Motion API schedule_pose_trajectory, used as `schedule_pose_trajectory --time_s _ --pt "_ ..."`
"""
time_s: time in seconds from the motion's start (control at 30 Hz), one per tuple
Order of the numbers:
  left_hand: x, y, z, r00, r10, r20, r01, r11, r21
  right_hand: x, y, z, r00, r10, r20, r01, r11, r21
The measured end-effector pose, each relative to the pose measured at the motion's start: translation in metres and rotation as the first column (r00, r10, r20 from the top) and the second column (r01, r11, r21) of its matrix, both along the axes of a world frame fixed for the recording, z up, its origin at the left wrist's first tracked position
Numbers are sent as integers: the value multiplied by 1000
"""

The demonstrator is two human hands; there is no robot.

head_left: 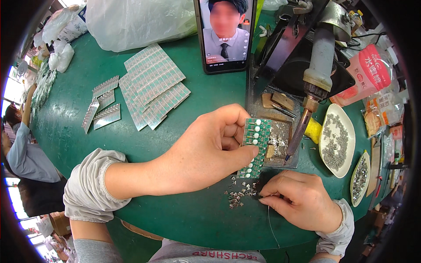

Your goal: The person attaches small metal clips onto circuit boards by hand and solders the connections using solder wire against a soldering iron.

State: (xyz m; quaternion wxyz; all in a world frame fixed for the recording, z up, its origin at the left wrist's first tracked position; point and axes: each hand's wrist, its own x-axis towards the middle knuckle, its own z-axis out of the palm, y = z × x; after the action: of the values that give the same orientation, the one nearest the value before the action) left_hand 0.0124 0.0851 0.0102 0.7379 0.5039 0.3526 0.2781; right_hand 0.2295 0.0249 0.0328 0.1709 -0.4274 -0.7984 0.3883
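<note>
My right hand [302, 199] pinched a thin silver wire [270, 221] near the small loose metal pieces [236, 200], which, I judged, were left to be fitted. Beyond, my left hand [210, 153] held the green rectangular circuit board [262, 149], its round white parts [257, 122] already on it, left of the grey-handled soldering iron [316, 74]. Whether the farther stack of flat silvery panels [153, 79] was finished, I could not tell.

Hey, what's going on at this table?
Someone at a green table holds a green circuit board in the left hand, near a soldering iron. The right hand is by a scatter of small metal pieces, with a thin wire trailing below it; what it pinches is hard to tell. Pale panels lie piled farther back.
</note>
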Motion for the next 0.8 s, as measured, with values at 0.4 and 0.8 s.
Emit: schedule_pose_trajectory --time_s 0.4,0.8 --pt "0 0 -2 1000 8 12 -8 1000 11 3 1 10 996 -40 84 39 999 3" --pt "-1 0 -3 1000 3 -14 -3 1000 6 0 1 2 987 3 163 -17 996 86"
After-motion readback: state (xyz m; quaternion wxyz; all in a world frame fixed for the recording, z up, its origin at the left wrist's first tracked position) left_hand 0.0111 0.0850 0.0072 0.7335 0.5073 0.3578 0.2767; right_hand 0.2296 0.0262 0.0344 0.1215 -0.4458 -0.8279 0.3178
